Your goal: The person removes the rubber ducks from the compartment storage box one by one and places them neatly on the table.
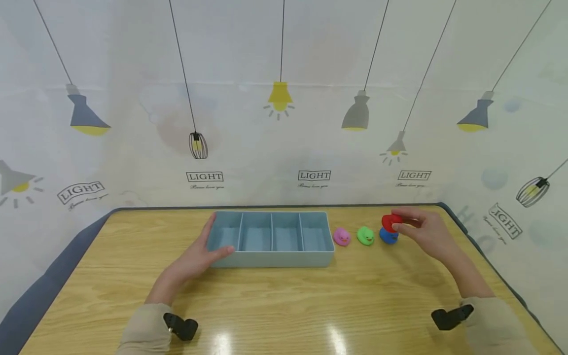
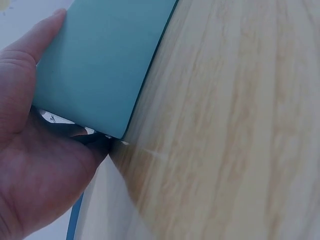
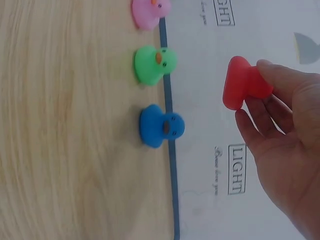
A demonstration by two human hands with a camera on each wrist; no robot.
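Pinched between the fingertips and thumb of my right hand (image 1: 426, 231) is a red rubber duck (image 3: 242, 82), raised off the table. Below it in the head view a blue rubber duck (image 1: 389, 235) stands on the wood. My left hand (image 1: 198, 256) grips the left end of a grey-blue divided box (image 1: 270, 259), its thumb on the front side and its other fingers around the end, partly hidden. The box's compartments hold nothing. A green rubber duck (image 1: 365, 235) and a pink rubber duck (image 1: 341, 236) stand between the box and the blue duck.
The wooden table (image 1: 284, 305) ends at a dark blue border along the back. Behind it hangs a pale backdrop (image 1: 248, 148) printed with lamps and the word LIGHT. A small black camera (image 1: 451, 317) sits on the right wrist, another (image 1: 181, 326) on the left.
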